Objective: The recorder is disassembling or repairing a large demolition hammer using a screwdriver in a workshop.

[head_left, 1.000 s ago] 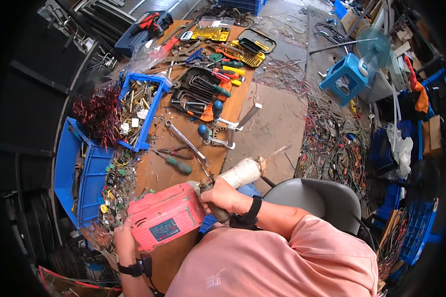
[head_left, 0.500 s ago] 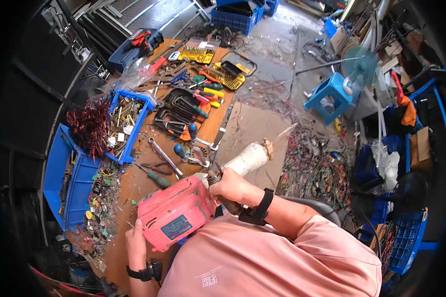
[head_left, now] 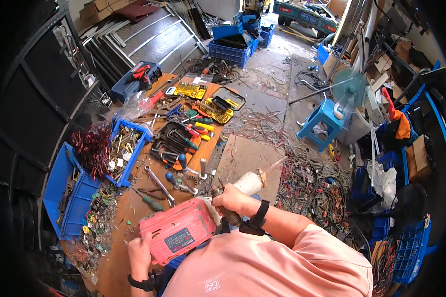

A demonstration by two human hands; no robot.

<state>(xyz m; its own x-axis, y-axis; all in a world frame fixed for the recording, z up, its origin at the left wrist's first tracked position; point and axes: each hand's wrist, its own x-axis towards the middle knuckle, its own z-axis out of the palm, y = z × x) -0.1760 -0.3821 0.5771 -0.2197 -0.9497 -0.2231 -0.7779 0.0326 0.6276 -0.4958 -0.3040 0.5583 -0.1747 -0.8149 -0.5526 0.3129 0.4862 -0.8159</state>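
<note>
My left hand [head_left: 140, 253] grips the lower left corner of a red ribbed machine casing [head_left: 195, 218], which lies tilted in front of my body. The casing carries a dark label on its upward face. Closed around a dark ribbed rod [head_left: 230, 216] at the casing's right end is my right hand [head_left: 233, 200]. Whether the rod is joined to the casing is hidden. Just beyond that hand a scuffed white cylinder [head_left: 248, 183] points away to the right, with a brownish tip and a thin pale piece sticking out. Its near end is covered by my hand.
On the wooden table [head_left: 129, 267] lie a steel wrench [head_left: 159, 185], a green-handled screwdriver [head_left: 152, 203] and yellow bit sets [head_left: 191, 90]. Blue bins [head_left: 86, 200] of scrap stand at left. Tangled wires [head_left: 314, 190] cover the floor at right, near a blue stool [head_left: 323, 122].
The view has tilted upward, so the table and room sit lower in the picture. Both hands keep their grips, and the casing now looks flatter.
</note>
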